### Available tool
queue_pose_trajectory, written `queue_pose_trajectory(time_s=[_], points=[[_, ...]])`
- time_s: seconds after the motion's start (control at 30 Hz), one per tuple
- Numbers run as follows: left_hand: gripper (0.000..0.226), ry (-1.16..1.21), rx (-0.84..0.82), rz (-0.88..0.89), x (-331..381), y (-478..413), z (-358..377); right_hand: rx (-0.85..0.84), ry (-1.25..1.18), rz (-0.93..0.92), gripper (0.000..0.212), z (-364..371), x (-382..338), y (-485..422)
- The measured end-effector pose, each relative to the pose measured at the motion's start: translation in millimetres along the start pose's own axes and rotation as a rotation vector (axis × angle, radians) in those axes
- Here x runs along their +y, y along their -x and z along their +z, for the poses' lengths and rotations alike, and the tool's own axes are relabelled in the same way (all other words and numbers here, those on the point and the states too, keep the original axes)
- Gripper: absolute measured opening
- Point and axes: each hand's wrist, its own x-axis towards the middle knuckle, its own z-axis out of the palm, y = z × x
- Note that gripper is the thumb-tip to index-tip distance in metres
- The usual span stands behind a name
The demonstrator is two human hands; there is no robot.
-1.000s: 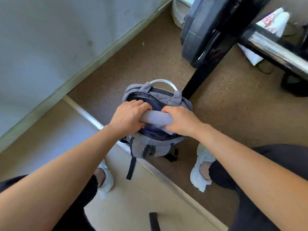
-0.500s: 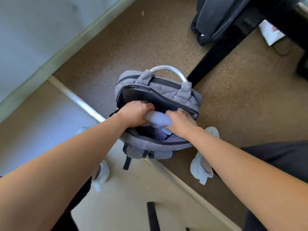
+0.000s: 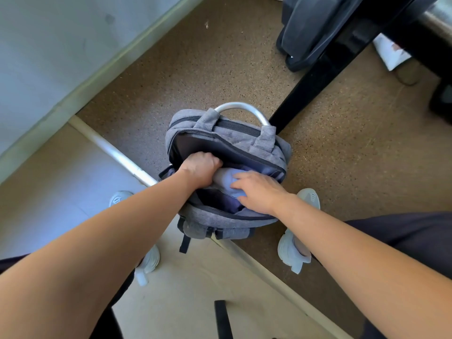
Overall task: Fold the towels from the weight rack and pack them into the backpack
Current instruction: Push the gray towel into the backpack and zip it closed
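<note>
Fingers of the left hand: the fingers are curled tight over one end of a pale lavender towel, gripping it just inside the bag's mouth.
Fingers of the right hand: these fingers lie fairly straight and spread on top of the towel's other end, pressing rather than grasping.
Towel: folded or rolled into a compact bundle. It sits between the two sets of fingers, partly below the rim of the opening, with its top showing.
Backpack: grey, standing on the floor, main zip wide open around both hands. Its metal handle arches just beyond the fingers.
Inside the bag: darker blue cloth shows below the fingers, nearer the person. Whether it is lining or a towel already packed cannot be told.
Done, as judged: this towel looks folded and is mostly seated in the main compartment.
Left, as judged: push it fully down, let go and take both hands out.
Weight rack: only a black post and a dark plate appear, well beyond the fingers. No towels show on them, so how many remain is unknown.
Zip: open. Closing it would come last.
</note>
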Motion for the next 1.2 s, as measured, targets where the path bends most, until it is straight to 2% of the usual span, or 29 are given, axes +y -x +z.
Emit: queue_pose_trajectory(time_s=[0.07, 0.17, 0.23, 0.33, 0.4, 0.5, 0.57, 0.63, 0.67, 0.73, 0.83, 0.9, 1.03, 1.2], points=[[0.034, 0.009, -0.005, 0.032, 3.0, 0.9, -2.1, -0.127, 0.034, 0.084, 0.035, 2.4, 3.2, -2.3], [0.044, 0.026, -0.024, 0.075, 10.6, 0.1, -1.4, -0.26, 0.081, 0.153, 0.054, 4.5, 6.9, -4.8], [0.058, 0.079, -0.052, 0.067, 13.0, -1.0, 1.2, -0.299, 0.073, 0.187, 0.06, 3.3, 6.7, -6.7], [0.078, 0.1, -0.06, 0.036, 13.8, 9.7, -2.7, -0.316, 0.07, 0.197, 0.055, -3.6, 3.0, -5.9], [0.072, 0.1, -0.032, 0.069, 12.9, 27.0, -15.8, -0.252, 0.07, 0.185, 0.046, -13.8, -3.7, -1.4], [0.045, 0.093, 0.044, 0.118, 1.1, 62.9, -39.2, -0.046, 0.05, 0.156, 0.038, -26.1, -20.1, -1.3], [0.033, 0.129, 0.171, 0.086, -15.2, 89.5, -49.1, -0.004, 0.003, 0.111, 0.055, -28.6, -34.9, -7.3], [0.032, 0.196, 0.364, 0.018, -33.7, 111.7, -55.0, -0.087, 0.025, 0.036, 0.074, -27.4, -49.5, -13.1], [0.037, 0.204, 0.425, -0.014, -42.3, 119.2, -56.5, -0.145, 0.047, 0.001, 0.077, -24.7, -55.1, -16.3], [0.059, 0.193, 0.432, -0.072, -54.0, 125.5, -57.8, -0.267, 0.106, -0.015, 0.077, -15.0, -57.6, -23.9], [0.094, 0.218, 0.28, -0.109, -60.7, 122.8, -52.1, -0.418, 0.239, 0.053, 0.087, 1.9, -45.0, -36.5], [0.107, 0.291, 0.202, -0.078, -64.4, 116.5, -42.8, -0.466, 0.307, 0.107, 0.087, 10.2, -32.1, -43.5], [0.12, 0.423, 0.173, -0.059, -73.5, 102.6, -38.4, -0.496, 0.345, 0.149, 0.086, 9.0, -18.2, -52.4], [0.12, 0.435, 0.204, -0.031, -83.3, 98.8, -35.7, -0.48, 0.287, 0.116, 0.076, -3.0, -24.3, -55.8]])
